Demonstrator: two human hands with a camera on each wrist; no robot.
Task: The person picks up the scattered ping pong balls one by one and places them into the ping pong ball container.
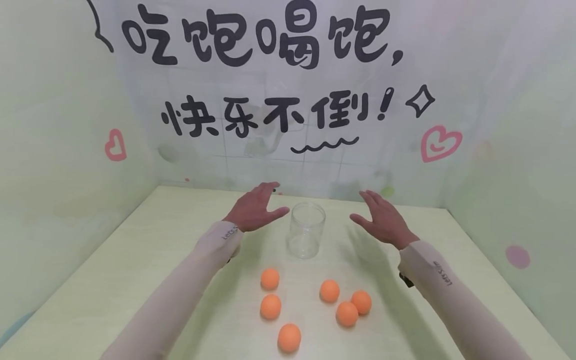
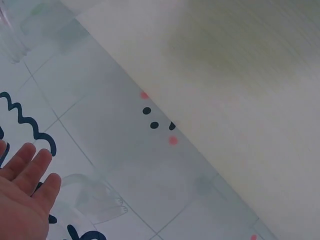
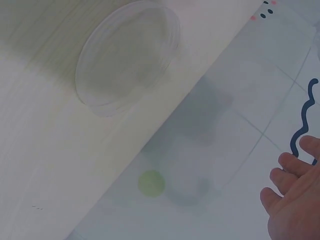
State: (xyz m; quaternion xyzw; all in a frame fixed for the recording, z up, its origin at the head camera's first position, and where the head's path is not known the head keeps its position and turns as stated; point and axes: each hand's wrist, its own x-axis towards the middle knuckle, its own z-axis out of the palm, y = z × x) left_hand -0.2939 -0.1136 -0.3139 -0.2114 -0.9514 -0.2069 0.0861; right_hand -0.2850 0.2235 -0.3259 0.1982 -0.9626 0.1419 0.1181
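A clear, empty-looking jar (image 1: 307, 232) stands upright on the table between the two hands. To its left the left hand (image 1: 256, 209) is held in the air with fingers extended, touching nothing. On the other side the right hand (image 1: 381, 219) hovers, fingers apart and thumb toward the jar, holding nothing. The left wrist view shows the left fingers (image 2: 31, 172) at the lower left and part of the jar (image 2: 11, 37) at the top corner. In the right wrist view the jar (image 3: 127, 57) appears at the top, and the right hand (image 3: 295, 187) at the lower right.
Several orange balls lie on the table (image 1: 148, 240) in front of the jar: a left group with one ball (image 1: 270, 279) farthest back, and a right group including a ball (image 1: 330, 291). A printed backdrop (image 1: 270, 165) rises behind, with side walls left and right.
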